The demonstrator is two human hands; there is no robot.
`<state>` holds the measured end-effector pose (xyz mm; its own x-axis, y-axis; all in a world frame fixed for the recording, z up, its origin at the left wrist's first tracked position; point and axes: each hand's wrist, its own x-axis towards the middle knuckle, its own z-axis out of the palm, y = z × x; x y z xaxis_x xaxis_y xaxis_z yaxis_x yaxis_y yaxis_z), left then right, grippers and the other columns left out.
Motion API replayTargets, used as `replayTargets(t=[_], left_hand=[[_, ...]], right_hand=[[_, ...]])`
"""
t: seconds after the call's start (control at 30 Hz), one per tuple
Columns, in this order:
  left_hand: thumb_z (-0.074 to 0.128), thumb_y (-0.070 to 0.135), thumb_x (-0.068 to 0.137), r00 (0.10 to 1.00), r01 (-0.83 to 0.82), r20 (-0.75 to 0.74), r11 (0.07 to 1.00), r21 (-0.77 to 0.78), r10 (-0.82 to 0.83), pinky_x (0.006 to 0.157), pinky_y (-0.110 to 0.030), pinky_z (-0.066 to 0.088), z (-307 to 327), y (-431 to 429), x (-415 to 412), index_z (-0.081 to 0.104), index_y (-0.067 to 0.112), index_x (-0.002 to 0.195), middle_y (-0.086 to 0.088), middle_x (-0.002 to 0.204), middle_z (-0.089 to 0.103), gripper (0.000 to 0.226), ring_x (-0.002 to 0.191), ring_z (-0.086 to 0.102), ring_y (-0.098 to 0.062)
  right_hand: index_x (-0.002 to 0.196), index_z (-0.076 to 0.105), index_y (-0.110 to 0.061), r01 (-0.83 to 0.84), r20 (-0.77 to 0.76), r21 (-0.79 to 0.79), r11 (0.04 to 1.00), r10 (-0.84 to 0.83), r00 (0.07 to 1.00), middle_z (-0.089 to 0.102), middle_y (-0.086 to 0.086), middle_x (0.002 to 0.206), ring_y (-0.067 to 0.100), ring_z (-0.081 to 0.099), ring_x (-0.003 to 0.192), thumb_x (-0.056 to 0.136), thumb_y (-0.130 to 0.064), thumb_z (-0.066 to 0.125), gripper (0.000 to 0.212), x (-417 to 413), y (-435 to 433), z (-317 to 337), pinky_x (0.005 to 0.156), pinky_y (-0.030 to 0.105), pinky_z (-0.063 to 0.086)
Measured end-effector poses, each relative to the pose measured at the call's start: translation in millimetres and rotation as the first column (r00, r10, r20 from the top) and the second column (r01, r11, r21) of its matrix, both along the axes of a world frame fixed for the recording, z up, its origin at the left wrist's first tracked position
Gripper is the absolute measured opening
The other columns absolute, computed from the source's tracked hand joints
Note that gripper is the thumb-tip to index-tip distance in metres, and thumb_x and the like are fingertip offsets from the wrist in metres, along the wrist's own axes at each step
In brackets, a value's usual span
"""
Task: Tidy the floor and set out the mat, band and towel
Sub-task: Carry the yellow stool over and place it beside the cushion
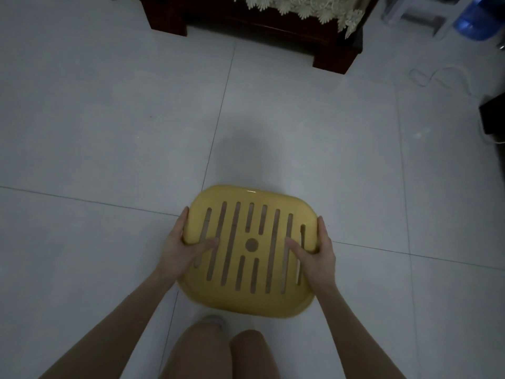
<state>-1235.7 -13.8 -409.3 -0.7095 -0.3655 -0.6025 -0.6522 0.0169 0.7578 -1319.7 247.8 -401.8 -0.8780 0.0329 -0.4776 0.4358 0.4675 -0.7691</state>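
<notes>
Both hands are on the yellow plastic stool (263, 247), 1 at each short side. My left hand (185, 250) and my right hand (319, 255) each grip the rim, with the thumb flat on the slotted seat and the other fingers curled down over the edge. The stool is just in front of my knees (207, 351), over the grey tiled floor (109, 119). I see only its top and the legs are hidden, so I cannot tell if it stands on the tiles or is lifted.

I judge it to be light and stiff, a hollow moulded piece that 2 hands carry easily. The glossy surface may be a little slippery, so a grip under the rim is safer than pressing on the seat. The slots could also take fingers, but the sides give better balance. It should not break if it is set down gently.

Farther ahead stands a dark wooden cabinet (246, 26) with a lace cloth (300, 6), and a thin white cable (437, 77) lies on the tiles at the right. The mat, the band and the towel are not in view.
</notes>
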Motion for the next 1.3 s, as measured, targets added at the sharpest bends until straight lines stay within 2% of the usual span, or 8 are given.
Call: replayTargets(t=[0.2,0.37,0.53,0.63,0.77,1.03,1.17,1.3], left_hand=[[0.084,0.056,0.051,0.996,-0.09,0.024,0.996,-0.022,0.09,0.098,-0.046,0.047,128.1,-19.6,8.6,0.028,0.037,0.146,0.008,0.132,0.056,0.111,0.117,0.055,-0.019],[0.083,0.03,0.068,0.983,-0.185,-0.007,0.981,-0.06,0.184,0.101,-0.037,0.043,274.4,-43.3,20.0,0.024,0.03,0.149,0.007,0.137,0.05,0.1,0.119,0.052,-0.017],[0.083,0.03,0.068,0.962,-0.265,-0.081,0.961,-0.074,0.259,0.101,-0.035,0.041,400.3,-68.7,39.1,0.023,0.028,0.15,0.007,0.143,0.045,0.102,0.124,0.047,-0.016],[0.083,0.027,0.069,0.937,-0.334,-0.133,0.94,-0.067,0.323,0.106,-0.039,0.04,449.0,-80.3,50.1,0.022,0.026,0.15,0.006,0.147,0.041,0.102,0.129,0.045,-0.016],[0.083,0.027,0.068,0.899,-0.416,-0.179,0.907,-0.066,0.399,0.105,-0.04,0.041,488.2,-91.6,68.2,0.024,0.028,0.15,0.006,0.144,0.044,0.101,0.126,0.048,-0.015],[0.084,0.025,0.068,0.794,-0.584,-0.25,0.809,-0.064,0.553,0.103,-0.039,0.043,537.8,-98.3,107.0,0.025,0.025,0.149,0.004,0.141,0.048,0.1,0.122,0.051,-0.016],[0.081,0.022,0.072,0.672,-0.729,-0.299,0.677,-0.105,0.677,0.093,-0.03,0.042,555.8,-85.5,134.6,0.026,0.026,0.148,0.012,0.128,0.048,0.094,0.111,0.049,-0.011],[0.08,0.022,0.072,0.595,-0.796,-0.308,0.597,-0.101,0.742,0.089,-0.032,0.043,564.5,-73.4,155.5,0.025,0.027,0.148,0.009,0.123,0.048,0.094,0.108,0.05,-0.013]], right_hand=[[0.151,0.02,-0.029,-0.082,-0.006,0.025,0.996,0.082,0.997,0.037,-0.002,0.148,0.014,0.038,0.13,0.08,-0.032,0.075,0.09,-10.4,-27.7,133.6,0.095,0.025,0.032],[0.15,0.019,-0.032,-0.153,-0.015,0.001,0.988,0.153,0.988,0.035,-0.002,0.149,0.018,0.036,0.134,0.079,-0.034,0.076,0.091,-17.1,-60.8,281.2,0.097,0.027,0.032],[0.15,0.022,-0.031,-0.22,-0.069,-0.016,0.975,0.219,0.973,0.039,-0.003,0.146,0.016,0.04,0.132,0.077,-0.035,0.077,0.092,-17.7,-96.2,409.2,0.098,0.026,0.034],[0.15,0.023,-0.031,-0.253,-0.095,-0.048,0.966,0.248,0.964,0.041,-0.002,0.142,0.015,0.042,0.129,0.076,-0.036,0.078,0.092,-15.6,-115.9,455.1,0.101,0.028,0.037],[0.15,0.02,-0.035,-0.327,-0.112,-0.076,0.942,0.317,0.942,0.042,-0.003,0.142,0.016,0.044,0.129,0.074,-0.044,0.078,0.096,-12.4,-137.7,490.9,0.107,0.037,0.039],[0.15,0.018,-0.034,-0.508,-0.166,-0.076,0.858,0.491,0.855,0.04,-0.003,0.141,0.008,0.041,0.113,0.079,-0.038,0.074,0.091,-12.3,-181.5,533.9,0.091,0.027,0.036],[0.151,0.018,-0.034,-0.654,-0.186,-0.103,0.749,0.632,0.752,0.033,-0.002,0.148,0.014,0.039,0.128,0.08,-0.037,0.074,0.09,-8.7,-207.5,552.3,0.099,0.033,0.036],[0.151,0.018,-0.034,-0.741,-0.22,-0.112,0.662,0.711,0.669,0.031,-0.001,0.15,0.019,0.034,0.136,0.08,-0.036,0.074,0.09,-2.5,-226.0,560.6,0.101,0.034,0.033]])
